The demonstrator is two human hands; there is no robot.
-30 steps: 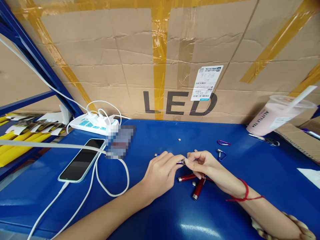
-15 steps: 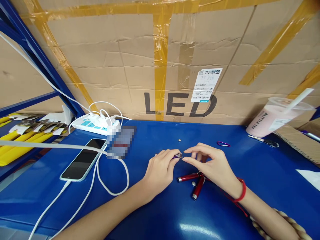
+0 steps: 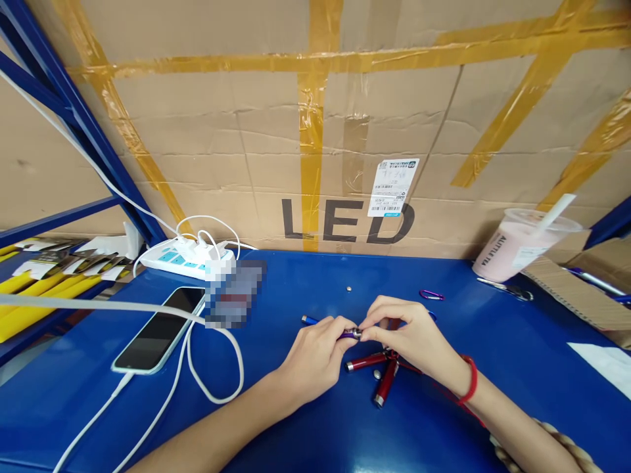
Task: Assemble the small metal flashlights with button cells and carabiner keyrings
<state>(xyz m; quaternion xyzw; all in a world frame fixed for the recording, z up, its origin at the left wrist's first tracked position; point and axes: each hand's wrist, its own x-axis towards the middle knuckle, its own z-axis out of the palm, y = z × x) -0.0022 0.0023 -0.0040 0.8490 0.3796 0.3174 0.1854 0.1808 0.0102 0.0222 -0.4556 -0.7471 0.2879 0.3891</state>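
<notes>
My left hand is closed around a small purple flashlight, a slim metal tube whose silver end points right. My right hand pinches at that silver end with thumb and forefinger; whether a small part sits between the fingertips is hidden. A blue tube tip shows behind my left hand, and I cannot tell if it belongs to the same tube. Below my hands lie red flashlights with silver ends, partly under my right hand. Beside them is a silver button cell; another small silver disc lies farther back.
A purple carabiner lies right of my hands. A tilted drink cup stands at back right. On the left are a phone with white cables and a power strip. A large cardboard box backs the blue table.
My right fingertips have closed in from just right of the flashlight onto its silver end. The blue tube tip behind my left hand shows more. The camera view has tilted slightly up.
</notes>
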